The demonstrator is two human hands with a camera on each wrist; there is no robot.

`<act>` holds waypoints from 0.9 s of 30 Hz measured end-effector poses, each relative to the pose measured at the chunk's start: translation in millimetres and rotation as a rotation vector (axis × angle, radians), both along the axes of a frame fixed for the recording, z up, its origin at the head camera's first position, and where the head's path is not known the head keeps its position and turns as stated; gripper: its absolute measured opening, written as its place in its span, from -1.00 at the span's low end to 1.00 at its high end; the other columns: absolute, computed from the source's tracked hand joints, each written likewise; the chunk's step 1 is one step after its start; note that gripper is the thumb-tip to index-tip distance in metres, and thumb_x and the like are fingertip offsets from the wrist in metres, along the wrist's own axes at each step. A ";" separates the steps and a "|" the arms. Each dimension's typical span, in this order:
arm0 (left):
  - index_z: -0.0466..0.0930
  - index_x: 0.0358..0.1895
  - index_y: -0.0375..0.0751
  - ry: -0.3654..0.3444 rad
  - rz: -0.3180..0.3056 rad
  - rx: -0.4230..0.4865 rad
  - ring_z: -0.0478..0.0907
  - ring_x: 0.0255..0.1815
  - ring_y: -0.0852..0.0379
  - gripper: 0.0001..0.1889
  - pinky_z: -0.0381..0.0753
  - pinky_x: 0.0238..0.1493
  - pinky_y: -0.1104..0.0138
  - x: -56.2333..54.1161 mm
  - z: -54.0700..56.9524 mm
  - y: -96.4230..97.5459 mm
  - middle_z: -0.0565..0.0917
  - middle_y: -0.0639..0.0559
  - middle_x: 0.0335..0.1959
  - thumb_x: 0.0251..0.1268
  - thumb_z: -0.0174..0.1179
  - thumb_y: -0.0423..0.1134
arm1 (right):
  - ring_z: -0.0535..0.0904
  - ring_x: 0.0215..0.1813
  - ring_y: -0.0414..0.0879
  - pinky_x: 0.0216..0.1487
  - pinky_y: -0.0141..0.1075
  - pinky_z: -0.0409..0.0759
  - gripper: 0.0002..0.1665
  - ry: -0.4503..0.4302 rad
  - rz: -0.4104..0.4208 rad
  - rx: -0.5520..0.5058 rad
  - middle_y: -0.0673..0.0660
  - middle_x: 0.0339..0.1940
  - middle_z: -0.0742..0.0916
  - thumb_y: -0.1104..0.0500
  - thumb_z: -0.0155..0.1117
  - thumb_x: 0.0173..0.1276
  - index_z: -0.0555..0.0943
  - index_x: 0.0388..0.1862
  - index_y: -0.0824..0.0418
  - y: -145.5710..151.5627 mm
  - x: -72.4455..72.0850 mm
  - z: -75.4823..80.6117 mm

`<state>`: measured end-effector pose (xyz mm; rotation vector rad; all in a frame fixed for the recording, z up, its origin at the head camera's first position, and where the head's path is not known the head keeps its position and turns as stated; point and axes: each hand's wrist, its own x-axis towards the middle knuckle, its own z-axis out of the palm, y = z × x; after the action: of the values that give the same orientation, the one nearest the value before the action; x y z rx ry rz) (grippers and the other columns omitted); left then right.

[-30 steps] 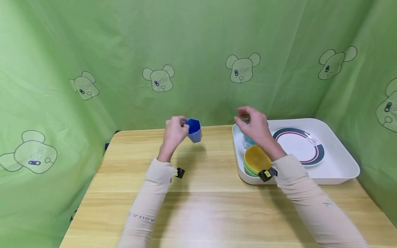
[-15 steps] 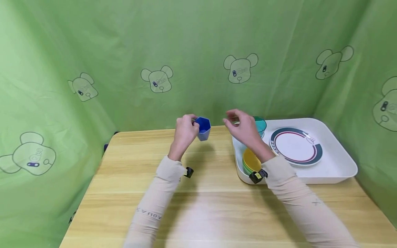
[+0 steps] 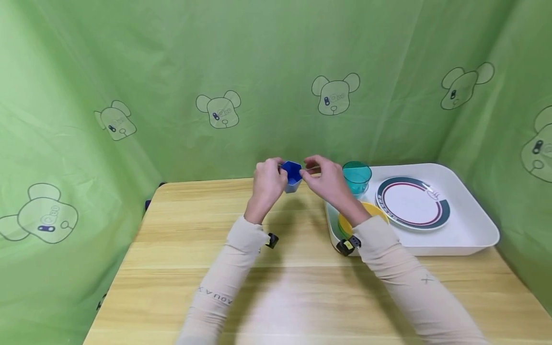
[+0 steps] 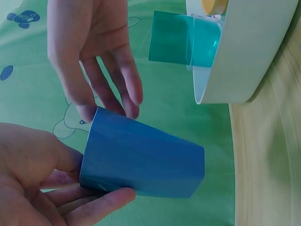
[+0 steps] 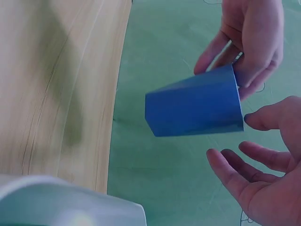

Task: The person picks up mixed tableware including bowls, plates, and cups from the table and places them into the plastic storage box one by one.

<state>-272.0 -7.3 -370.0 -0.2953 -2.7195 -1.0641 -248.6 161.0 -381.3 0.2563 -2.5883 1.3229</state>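
A blue hexagonal cup (image 3: 292, 178) is held above the far part of the table, its opening towards the head camera. My left hand (image 3: 270, 179) grips one side of it at the rim, thumb at the mouth and fingers along the outer wall (image 4: 141, 155). On the other side is my right hand (image 3: 325, 178). Its thumb tip is at the rim, and whether it touches cannot be told. The right hand's other fingers (image 5: 225, 176) are spread and stand apart from the wall in the right wrist view.
A white tray (image 3: 467, 239) stands at the right of the wooden table (image 3: 194, 258). In it are a teal clear cup (image 3: 357, 178), a yellow bowl (image 3: 375, 211) above green ones, and a plate (image 3: 411, 201). A green curtain (image 3: 276, 57) hangs behind the table.
My left hand has carried the blue cup to the right. My right hand has moved left from over the tray to the cup's side, uncovering the teal cup.
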 end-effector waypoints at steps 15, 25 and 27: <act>0.76 0.02 -0.31 0.078 -0.008 -0.013 0.79 -0.20 -0.09 -0.74 0.79 -0.30 0.27 6.5 -0.6 10.5 0.79 -0.23 -0.11 0.35 0.17 -0.43 | 0.76 -0.08 0.18 -0.14 -0.04 0.78 -0.72 0.061 -0.067 0.059 0.36 -0.06 0.77 0.27 0.26 0.44 0.68 0.04 0.40 -6.8 -3.7 1.2; 0.75 -0.03 -0.31 0.124 -0.108 0.034 0.78 -0.11 0.02 -0.76 0.77 -0.15 0.30 12.5 0.1 10.8 0.80 -0.15 -0.12 0.52 0.16 -0.23 | 0.77 -0.16 0.19 -0.16 0.00 0.78 -0.76 0.102 -0.114 0.092 0.36 -0.17 0.80 0.35 0.26 0.42 0.73 -0.02 0.44 1.9 -7.5 8.8; 0.75 -0.05 -0.30 0.116 -0.125 0.063 0.78 -0.12 0.05 -0.74 0.77 -0.16 0.31 12.9 -0.6 10.1 0.80 -0.14 -0.14 0.54 0.15 -0.19 | 0.77 -0.16 0.19 -0.15 0.00 0.78 -0.76 0.109 -0.117 0.096 0.36 -0.17 0.80 0.35 0.26 0.41 0.73 -0.03 0.44 4.4 -7.7 10.2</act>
<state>-259.1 2.8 -370.5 -0.5064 -2.5883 -1.1248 -256.3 165.4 -371.1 0.1848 -2.5370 1.1157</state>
